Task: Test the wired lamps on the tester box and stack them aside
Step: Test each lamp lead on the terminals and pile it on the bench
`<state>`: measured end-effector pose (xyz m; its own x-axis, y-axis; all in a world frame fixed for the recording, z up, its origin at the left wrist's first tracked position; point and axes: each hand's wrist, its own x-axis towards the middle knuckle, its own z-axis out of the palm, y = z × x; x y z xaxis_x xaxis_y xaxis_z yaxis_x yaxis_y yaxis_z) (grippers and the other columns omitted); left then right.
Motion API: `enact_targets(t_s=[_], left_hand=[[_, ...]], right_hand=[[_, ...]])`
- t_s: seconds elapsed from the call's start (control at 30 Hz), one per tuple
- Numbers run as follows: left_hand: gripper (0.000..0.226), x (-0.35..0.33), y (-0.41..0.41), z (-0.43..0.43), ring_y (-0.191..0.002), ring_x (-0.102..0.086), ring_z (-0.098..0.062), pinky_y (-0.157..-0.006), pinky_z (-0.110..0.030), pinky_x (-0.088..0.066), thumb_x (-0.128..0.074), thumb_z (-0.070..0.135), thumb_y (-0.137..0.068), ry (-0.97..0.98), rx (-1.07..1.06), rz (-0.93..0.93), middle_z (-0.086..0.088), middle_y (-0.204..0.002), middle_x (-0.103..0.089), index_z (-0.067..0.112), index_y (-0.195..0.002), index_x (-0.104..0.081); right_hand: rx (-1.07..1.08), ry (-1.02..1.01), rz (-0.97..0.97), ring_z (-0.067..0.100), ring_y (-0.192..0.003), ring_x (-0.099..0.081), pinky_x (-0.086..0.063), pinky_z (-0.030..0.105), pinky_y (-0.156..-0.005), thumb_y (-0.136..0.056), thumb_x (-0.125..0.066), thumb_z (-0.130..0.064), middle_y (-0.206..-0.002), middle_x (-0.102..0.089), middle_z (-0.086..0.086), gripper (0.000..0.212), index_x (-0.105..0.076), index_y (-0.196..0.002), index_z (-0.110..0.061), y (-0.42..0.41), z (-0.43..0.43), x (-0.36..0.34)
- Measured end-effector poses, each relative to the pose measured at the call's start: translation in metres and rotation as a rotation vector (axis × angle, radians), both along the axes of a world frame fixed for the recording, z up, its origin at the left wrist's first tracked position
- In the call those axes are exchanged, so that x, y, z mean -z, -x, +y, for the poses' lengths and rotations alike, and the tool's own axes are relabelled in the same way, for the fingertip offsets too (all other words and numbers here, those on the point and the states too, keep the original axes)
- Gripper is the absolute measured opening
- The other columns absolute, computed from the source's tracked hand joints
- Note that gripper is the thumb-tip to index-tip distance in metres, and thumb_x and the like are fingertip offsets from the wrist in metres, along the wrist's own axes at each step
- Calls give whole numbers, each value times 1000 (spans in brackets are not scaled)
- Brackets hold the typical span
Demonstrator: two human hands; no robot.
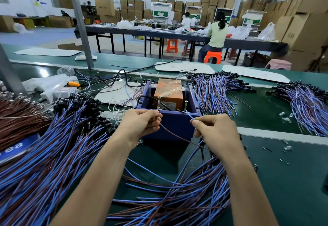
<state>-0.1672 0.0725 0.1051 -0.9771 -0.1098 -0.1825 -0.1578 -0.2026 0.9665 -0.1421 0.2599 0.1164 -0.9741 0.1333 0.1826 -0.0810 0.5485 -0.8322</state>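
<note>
A dark blue tester box [174, 124] stands mid-table with an orange block [168, 92] inside and two upright screws [158, 103] at its near rim. My left hand [142, 122] pinches a brown wire [177, 137] and holds its end against the left screw. With my right hand [214, 129] I pinch a blue wire [190, 116], whose tip points at the right screw [185, 105]. Both wires trail down under my right wrist, where the lamp end is hidden.
Heaps of blue-and-brown wired lamps lie at left [62, 145], in front [177, 199], behind the box [213, 90] and far right [305, 105]. A white power strip [56, 90] sits at back left. Small clear parts [285, 119] are scattered right. People work at distant tables.
</note>
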Motion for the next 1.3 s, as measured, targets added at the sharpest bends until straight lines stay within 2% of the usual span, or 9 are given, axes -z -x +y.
enact_targets(t_s=[0.23,0.4,0.63,0.87,0.97,1.03,1.1,1.2,1.3], left_hand=[[19,-5,-2,-4,-49,-64,-9,-49,-19,-53,-61,8,-89,10,-3,20,-5,-55,-66,-2,-75,-69],[19,-4,-1,-5,-51,-66,-11,-50,-20,-54,-62,9,-89,6,-1,13,-6,-57,-67,-2,-76,-70],[18,-3,0,-7,-53,-67,-12,-51,-20,-54,-63,9,-88,3,5,10,-7,-59,-68,-1,-75,-71],[17,-5,-2,-7,-53,-66,-11,-50,-20,-54,-62,8,-89,0,10,9,-7,-59,-68,-2,-77,-70],[18,-8,-4,-5,-51,-65,-11,-50,-19,-54,-61,8,-90,16,16,19,-6,-59,-67,-2,-77,-70],[22,-10,-6,-6,-48,-62,-10,-50,-19,-53,-60,8,-91,99,74,32,-6,-59,-66,1,-74,-71],[27,-15,-12,-11,-50,-62,-11,-51,-20,-53,-59,11,-91,210,259,48,-7,-63,-66,6,-69,-73],[27,-26,-21,-21,-60,-65,-15,-58,-21,-53,-59,27,-89,271,561,116,-9,-73,-71,10,-76,-76],[45,-34,-21,-30,-59,-65,-17,-56,-22,-53,-51,50,-81,231,408,221,-12,-72,-72,13,-75,-77]], right_hand=[[10,12,2,-6,-41,-50,-34,9,-47,-90,-65,-22,-48,-63,-8,15,-77,-81,-19,-1,-1,-1],[48,-3,14,-9,-45,-52,-38,2,-47,-91,-62,-16,-52,-64,-7,18,-75,-79,-15,-1,-1,-2],[64,-21,16,-13,-48,-53,-38,1,-48,-91,-60,-14,-54,-64,-7,20,-74,-78,-15,0,-3,-2],[89,-49,31,-5,-49,-53,-38,1,-49,-93,-59,-16,-57,-64,-5,18,-76,-88,-13,2,-3,1],[82,-55,35,-5,-45,-52,-37,1,-47,-92,-59,-16,-55,-64,-4,19,-76,-85,-14,1,-2,0],[16,-68,-6,-4,-42,-52,-36,3,-45,-90,-62,-18,-51,-63,-6,19,-75,-76,-18,0,0,-1],[-166,-90,-127,-2,-43,-50,-35,6,-44,-86,-67,-22,-51,-62,-7,16,-75,-73,-20,-6,-1,-6],[-470,-209,-274,0,-61,-54,-43,18,-62,-83,-70,-29,-72,-71,-2,10,-78,-81,-24,-14,-3,-12],[-675,-328,-348,1,-72,-61,-50,23,-71,-84,-68,-32,-84,-74,-7,13,-78,-90,-26,-22,-8,-18]])
